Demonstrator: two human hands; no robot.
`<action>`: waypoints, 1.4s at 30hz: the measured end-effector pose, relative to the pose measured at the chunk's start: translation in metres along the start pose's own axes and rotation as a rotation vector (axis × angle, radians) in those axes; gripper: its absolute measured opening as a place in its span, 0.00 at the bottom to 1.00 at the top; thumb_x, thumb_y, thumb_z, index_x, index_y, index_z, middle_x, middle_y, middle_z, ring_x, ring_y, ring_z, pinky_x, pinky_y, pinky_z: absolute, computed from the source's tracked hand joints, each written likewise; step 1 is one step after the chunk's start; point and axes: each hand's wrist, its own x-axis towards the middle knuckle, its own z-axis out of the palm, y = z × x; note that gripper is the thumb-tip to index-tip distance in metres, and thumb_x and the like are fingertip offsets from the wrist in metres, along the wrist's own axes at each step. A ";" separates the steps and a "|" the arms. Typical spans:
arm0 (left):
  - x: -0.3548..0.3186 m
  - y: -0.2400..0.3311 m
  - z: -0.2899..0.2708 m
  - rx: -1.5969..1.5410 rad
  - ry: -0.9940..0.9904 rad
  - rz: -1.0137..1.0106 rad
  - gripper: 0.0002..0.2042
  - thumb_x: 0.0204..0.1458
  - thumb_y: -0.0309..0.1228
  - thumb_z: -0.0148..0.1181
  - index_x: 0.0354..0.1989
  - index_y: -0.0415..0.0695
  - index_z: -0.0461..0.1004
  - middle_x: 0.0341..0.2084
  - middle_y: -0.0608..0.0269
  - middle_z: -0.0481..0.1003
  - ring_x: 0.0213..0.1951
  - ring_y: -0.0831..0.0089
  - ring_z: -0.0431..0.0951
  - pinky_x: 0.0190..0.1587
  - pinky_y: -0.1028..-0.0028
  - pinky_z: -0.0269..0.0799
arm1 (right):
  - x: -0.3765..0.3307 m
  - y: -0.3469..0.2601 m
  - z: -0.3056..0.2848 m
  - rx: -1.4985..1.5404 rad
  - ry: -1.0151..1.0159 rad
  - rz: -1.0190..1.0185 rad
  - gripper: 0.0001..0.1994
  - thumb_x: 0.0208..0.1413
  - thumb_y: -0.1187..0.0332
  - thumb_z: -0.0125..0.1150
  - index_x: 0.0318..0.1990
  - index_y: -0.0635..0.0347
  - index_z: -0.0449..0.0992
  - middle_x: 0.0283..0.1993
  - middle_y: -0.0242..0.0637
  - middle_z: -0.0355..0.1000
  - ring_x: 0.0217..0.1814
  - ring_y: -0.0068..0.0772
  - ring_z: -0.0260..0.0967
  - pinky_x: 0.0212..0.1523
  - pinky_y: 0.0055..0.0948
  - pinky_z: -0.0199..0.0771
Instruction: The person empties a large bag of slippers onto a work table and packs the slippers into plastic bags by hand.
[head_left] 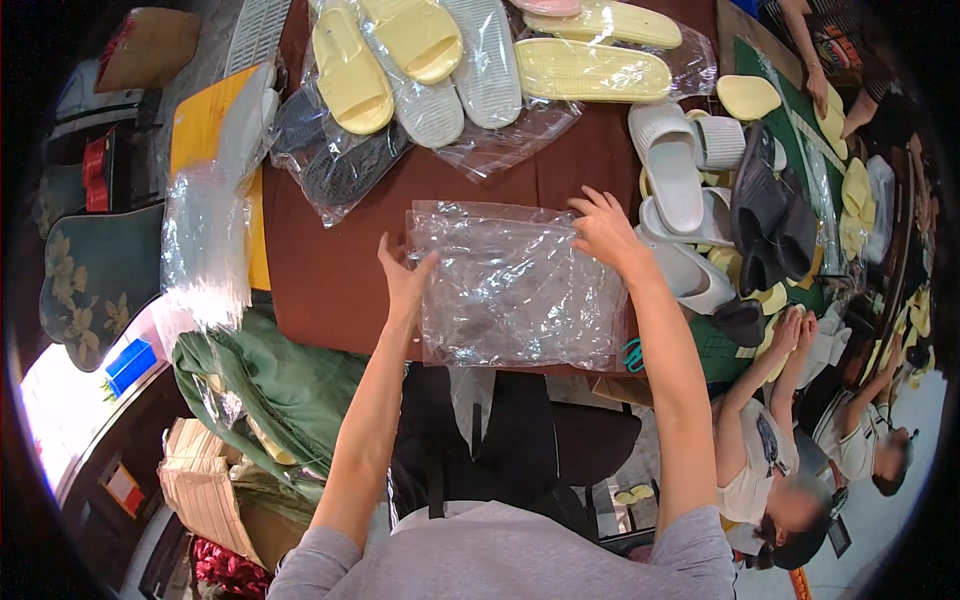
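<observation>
Clear plastic bags lie flat in a stack at the near edge of the brown table, wrinkled and shiny. At the stack's left edge is my left hand, its thumb and fingers apart and the thumb tip close to the plastic. My right hand rests over the upper right corner of the stack with fingers spread. Neither hand visibly grips anything. Beyond the stack lie bagged slippers: a yellow pair, a grey pair, a dark one and pale yellow ones.
Loose white slippers and black slippers pile up to the right. Teal scissors lie by my right forearm. More clear bags hang over a yellow board at left. A green cloth covers something below. Co-workers sit at right.
</observation>
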 end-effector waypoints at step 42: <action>-0.029 -0.072 -0.077 -0.002 -0.330 -0.426 0.30 0.44 0.35 0.67 0.51 0.33 0.60 0.39 0.55 0.73 0.43 0.71 0.71 0.49 0.72 0.65 | -0.018 -0.029 0.054 0.099 -0.318 0.328 0.21 0.50 0.47 0.57 0.34 0.59 0.78 0.30 0.50 0.74 0.37 0.53 0.73 0.37 0.46 0.73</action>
